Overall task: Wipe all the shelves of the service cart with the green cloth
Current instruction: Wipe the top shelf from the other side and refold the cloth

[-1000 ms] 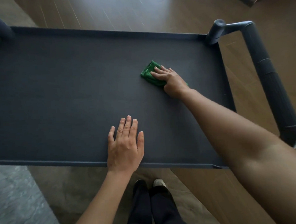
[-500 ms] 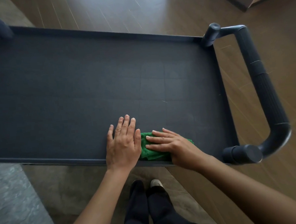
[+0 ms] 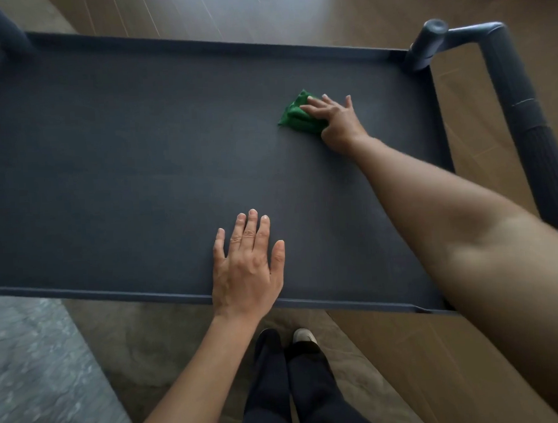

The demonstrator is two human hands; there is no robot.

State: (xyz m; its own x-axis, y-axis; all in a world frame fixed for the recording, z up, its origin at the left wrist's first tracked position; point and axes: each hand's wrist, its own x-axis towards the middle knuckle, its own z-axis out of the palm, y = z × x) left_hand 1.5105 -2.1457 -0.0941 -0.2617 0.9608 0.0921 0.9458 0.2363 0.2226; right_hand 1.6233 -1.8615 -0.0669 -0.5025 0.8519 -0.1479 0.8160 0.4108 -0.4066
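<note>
Wooden floor planks (image 3: 228,7) in a warm brown run under and beyond the dark grey service cart, and we look straight down onto its flat rectangular top shelf (image 3: 106,155), a matte, finely textured surface with a low raised rim all round. We take the thick ribbed tubular handle (image 3: 524,111) at the shelf's end as our landmark. A short round post (image 3: 427,41) joins it at the far corner. The crumpled green cloth (image 3: 293,115) lies on the shelf near that handle end, toward the far rim. Our right hand (image 3: 337,121) presses on the cloth with fingers spread and straight, palm down, not curled round it. Our left hand (image 3: 246,264) rests flat on the bare shelf farther from the handle, at the near rim, fingers extended and close together, holding nothing. Away from the handle, beyond the near rim, a pale grey mottled floor covering (image 3: 30,370) meets the wood. Below the near rim we see dark trousers (image 3: 297,398) and a light-toed shoe (image 3: 305,336).
</note>
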